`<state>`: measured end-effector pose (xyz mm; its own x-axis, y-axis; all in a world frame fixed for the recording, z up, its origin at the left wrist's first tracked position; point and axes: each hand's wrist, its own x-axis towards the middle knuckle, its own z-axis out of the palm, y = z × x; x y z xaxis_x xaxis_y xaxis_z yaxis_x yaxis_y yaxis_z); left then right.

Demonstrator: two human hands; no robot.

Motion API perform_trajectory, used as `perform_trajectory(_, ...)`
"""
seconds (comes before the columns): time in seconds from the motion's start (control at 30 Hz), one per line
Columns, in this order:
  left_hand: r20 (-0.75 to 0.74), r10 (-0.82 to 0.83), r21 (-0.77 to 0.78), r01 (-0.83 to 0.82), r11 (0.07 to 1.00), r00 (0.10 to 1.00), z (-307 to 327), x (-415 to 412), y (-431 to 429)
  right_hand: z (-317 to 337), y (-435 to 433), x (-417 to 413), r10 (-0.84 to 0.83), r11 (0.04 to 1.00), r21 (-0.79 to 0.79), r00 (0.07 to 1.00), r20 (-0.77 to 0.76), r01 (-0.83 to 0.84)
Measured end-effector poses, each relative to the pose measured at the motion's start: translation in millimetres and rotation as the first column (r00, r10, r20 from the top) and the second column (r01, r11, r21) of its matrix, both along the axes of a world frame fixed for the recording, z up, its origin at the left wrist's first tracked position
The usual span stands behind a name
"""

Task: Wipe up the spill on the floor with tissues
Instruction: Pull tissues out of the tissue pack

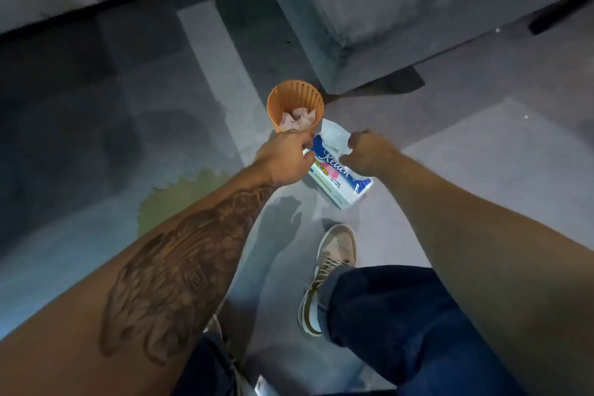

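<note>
Forearms stretched down; left hand (284, 156) and right hand (369, 151) fingers curled, gripping tissue pack (342, 185).

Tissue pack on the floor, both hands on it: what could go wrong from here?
1. The orange basket holding crumpled tissues stands right beside the left hand; a sharp tug on the tissue pack could tip it.
2. The yellowish spill lies just under the left forearm, so the arm may smear it.
3. The right hand grips the pack's open white end, which might tear further.
</note>
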<state>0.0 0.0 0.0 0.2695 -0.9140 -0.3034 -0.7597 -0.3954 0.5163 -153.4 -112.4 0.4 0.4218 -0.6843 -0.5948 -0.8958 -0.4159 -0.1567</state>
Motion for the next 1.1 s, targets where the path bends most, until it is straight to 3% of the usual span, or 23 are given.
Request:
perform_trajectory(0.13,-0.019,0.024,0.086,-0.022,0.996,1.000,-21,-1,1,-29,1,-5,-0.020,1.000,0.015,0.995,-0.097,0.022)
perform_trajectory(0.27,-0.117,0.142,0.120,-0.127,0.985,0.983,-34,1,9,-49,6,-14,0.012,0.986,0.166,0.984,-0.176,0.018)
perform_trajectory(0.33,-0.143,0.182,0.152,-0.160,0.975,0.973,-36,0,12,-47,12,-17,-0.027,0.977,0.208,0.992,-0.121,0.052)
perform_trajectory(0.5,-0.161,0.166,0.171,-0.138,0.976,0.973,-32,-4,13,-42,22,-11,-0.059,0.997,0.051,0.989,0.138,0.052)
perform_trajectory(0.6,-0.168,0.144,0.199,-0.109,0.974,0.975,-29,-9,16,-41,31,-4,-0.072,0.997,0.047,0.976,0.208,0.064)
perform_trajectory(0.8,-0.203,0.163,0.215,-0.119,0.969,0.965,-25,-7,24,-36,50,4,0.025,0.988,0.143,0.983,0.182,-0.052)
perform_trajectory(0.9,-0.200,0.153,0.258,-0.099,0.961,0.968,-26,-1,32,-35,61,9,-0.073,0.982,0.186,0.955,0.289,0.019)
perform_trajectory(1.1,-0.294,0.147,0.320,-0.047,0.946,0.944,-25,7,42,-37,81,22,-0.186,0.968,0.226,0.922,0.340,0.111)
